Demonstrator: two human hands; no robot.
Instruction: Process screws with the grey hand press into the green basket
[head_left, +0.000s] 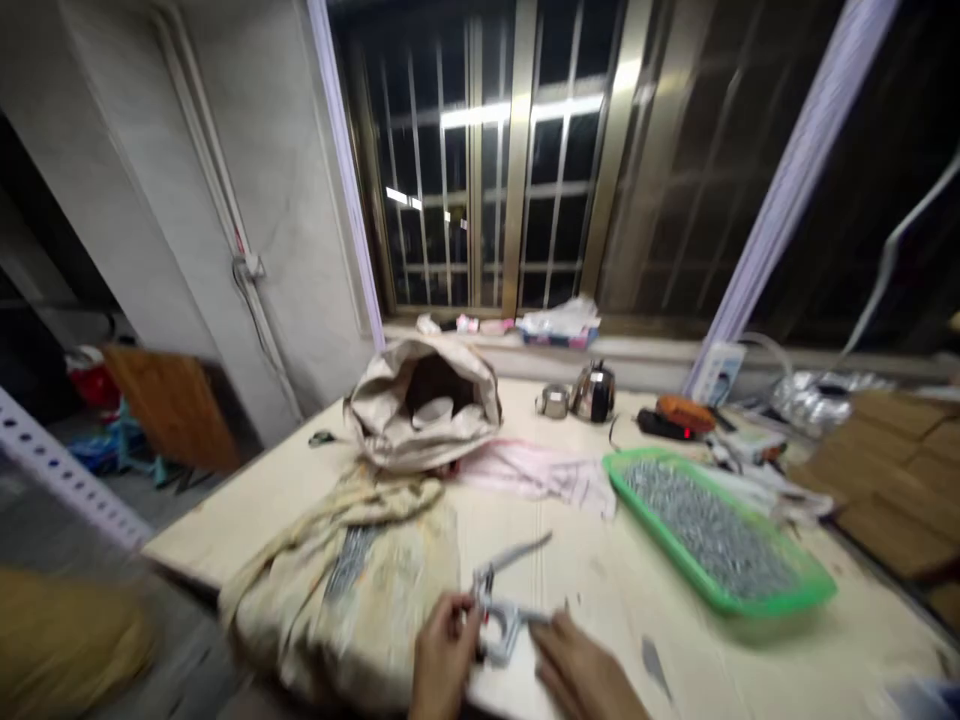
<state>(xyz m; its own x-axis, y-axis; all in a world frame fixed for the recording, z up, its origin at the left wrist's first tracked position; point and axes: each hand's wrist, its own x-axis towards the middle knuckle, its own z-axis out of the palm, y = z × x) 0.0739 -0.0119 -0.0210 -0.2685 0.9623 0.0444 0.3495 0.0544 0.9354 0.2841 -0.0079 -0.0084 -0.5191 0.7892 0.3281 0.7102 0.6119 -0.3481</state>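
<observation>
Near the front edge of the table, a small grey metal lever tool (504, 635) with a ring-like opening lies between my hands. Its long handle (521, 552) slants up to the right. My left hand (444, 652) is closed at the tool's left side, thumb and fingers pinched together against it. From the right, my right hand (581, 665) has its fingers bent round the end of the tool's side bar. Blur hides any small part in the fingertips. Left of my hands, a stained cloth sack (405, 580) carries a patch of small grey metal pieces (351, 560).
A green tray (720, 600) heaped with small metal pieces stands right. Behind are an open-mouthed fabric bag (375, 430), pink cloth (532, 470), a metal kettle (594, 392) and a cup (553, 401). A flat grey blade-like piece (655, 662) lies near my right hand. Cardboard (892, 470) is stacked far right.
</observation>
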